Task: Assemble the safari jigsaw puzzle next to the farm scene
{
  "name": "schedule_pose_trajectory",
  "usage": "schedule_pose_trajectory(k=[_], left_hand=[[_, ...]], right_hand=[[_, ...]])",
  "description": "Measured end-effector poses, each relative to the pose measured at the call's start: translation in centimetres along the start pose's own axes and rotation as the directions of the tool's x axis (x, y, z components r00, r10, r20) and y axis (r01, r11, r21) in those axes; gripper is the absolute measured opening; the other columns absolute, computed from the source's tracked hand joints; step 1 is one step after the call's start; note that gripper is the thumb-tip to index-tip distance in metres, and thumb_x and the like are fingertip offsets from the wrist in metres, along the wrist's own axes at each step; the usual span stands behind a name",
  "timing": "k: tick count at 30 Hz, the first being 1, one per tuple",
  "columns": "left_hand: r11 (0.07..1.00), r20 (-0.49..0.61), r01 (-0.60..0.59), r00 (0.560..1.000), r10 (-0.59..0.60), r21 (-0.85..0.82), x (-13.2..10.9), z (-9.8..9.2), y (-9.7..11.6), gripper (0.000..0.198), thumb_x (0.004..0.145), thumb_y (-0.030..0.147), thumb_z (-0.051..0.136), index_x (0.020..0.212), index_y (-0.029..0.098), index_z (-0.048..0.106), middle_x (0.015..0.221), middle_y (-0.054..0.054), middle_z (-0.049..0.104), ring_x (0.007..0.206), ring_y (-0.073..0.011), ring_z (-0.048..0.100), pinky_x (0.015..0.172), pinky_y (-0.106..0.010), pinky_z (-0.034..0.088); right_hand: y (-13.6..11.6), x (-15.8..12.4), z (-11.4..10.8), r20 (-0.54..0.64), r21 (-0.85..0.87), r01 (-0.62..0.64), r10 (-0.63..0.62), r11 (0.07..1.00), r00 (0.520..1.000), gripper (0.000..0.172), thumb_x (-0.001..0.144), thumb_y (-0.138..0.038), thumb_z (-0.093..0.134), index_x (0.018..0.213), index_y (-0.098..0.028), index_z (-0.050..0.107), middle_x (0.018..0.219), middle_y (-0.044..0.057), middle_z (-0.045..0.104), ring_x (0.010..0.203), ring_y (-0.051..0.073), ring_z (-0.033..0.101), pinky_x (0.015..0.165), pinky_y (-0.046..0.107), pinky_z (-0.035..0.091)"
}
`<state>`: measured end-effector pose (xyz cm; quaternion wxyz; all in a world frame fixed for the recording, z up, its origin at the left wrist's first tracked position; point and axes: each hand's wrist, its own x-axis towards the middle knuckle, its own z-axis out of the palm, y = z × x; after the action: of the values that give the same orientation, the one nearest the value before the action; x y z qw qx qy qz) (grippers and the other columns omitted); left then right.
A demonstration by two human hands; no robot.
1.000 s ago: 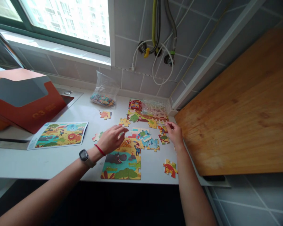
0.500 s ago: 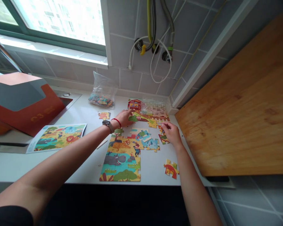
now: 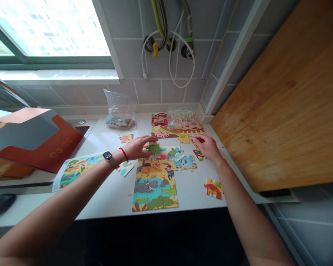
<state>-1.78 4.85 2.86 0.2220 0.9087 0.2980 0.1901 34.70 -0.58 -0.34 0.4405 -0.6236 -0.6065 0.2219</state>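
Green puzzle piece point(image 3: 154, 148), in left grip point(image 3: 139, 147)

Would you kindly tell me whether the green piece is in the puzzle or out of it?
Out: the left hand holds the green piece in its fingers, over the far end of the puzzle.

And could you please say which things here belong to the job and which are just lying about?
For the puzzle:
Green cardboard puzzle piece in the left hand
Partly joined, colourful animal puzzle
Loose red-yellow lion section
Clear plastic bag of pieces
Printed paper animal scene

Apparently unrelated:
Black rounded computer mouse
Brown wooden panel
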Motion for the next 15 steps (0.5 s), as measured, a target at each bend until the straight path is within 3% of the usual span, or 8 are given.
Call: schedule_pose_trajectory(k=[5,9,12,15], left_hand=[[0.986,0.010,0.155,0.988,-0.156,0.062,-1.9,-2.6,-1.0,0.052,0.083,0.040,0.072,0.131,0.022,0.064,0.117,-0.009,0.075,0.100,-0.0229,0.071,0.088,-0.038,0.060],[0.988,0.094,0.141,0.985,-0.146,0.062,-5.4,-3.5,-0.5,0.046,0.087,0.049,0.071,0.125,0.024,0.068,0.119,-0.009,0.076,0.099,-0.0232,0.072,0.089,-0.037,0.061],[0.987,0.100,0.132,0.985,-0.140,0.088,-8.4,-3.3,0.2,0.044,0.090,0.053,0.071,0.124,0.024,0.069,0.121,-0.009,0.075,0.104,-0.0249,0.073,0.093,-0.037,0.061],[0.981,0.108,0.138,0.982,-0.153,0.134,-10.9,-3.0,0.1,0.044,0.093,0.051,0.069,0.128,0.026,0.068,0.128,-0.009,0.073,0.110,-0.0253,0.073,0.097,-0.036,0.060]], right_hand=[[0.5,0.5,-1.3,-0.120,0.005,-0.018,0.019,1.000,0.993,0.034,0.086,-0.045,0.061,0.094,-0.017,0.079,0.091,0.010,0.081,0.082,0.025,0.073,0.081,0.037,0.057],[1.1,1.0,-2.6,-0.197,0.009,-0.074,0.074,0.997,0.978,0.032,0.087,-0.043,0.062,0.096,-0.016,0.078,0.091,0.010,0.080,0.082,0.023,0.072,0.080,0.035,0.056],[1.4,0.9,-3.6,-0.117,-0.093,-0.131,0.120,0.987,0.986,0.026,0.087,-0.041,0.067,0.095,-0.018,0.077,0.092,0.008,0.080,0.081,0.022,0.072,0.080,0.034,0.055],[0.9,0.1,-4.4,0.074,-0.289,-0.184,0.214,0.940,0.974,0.032,0.079,-0.044,0.081,0.099,-0.020,0.075,0.097,0.008,0.078,0.084,0.023,0.071,0.079,0.034,0.055]])
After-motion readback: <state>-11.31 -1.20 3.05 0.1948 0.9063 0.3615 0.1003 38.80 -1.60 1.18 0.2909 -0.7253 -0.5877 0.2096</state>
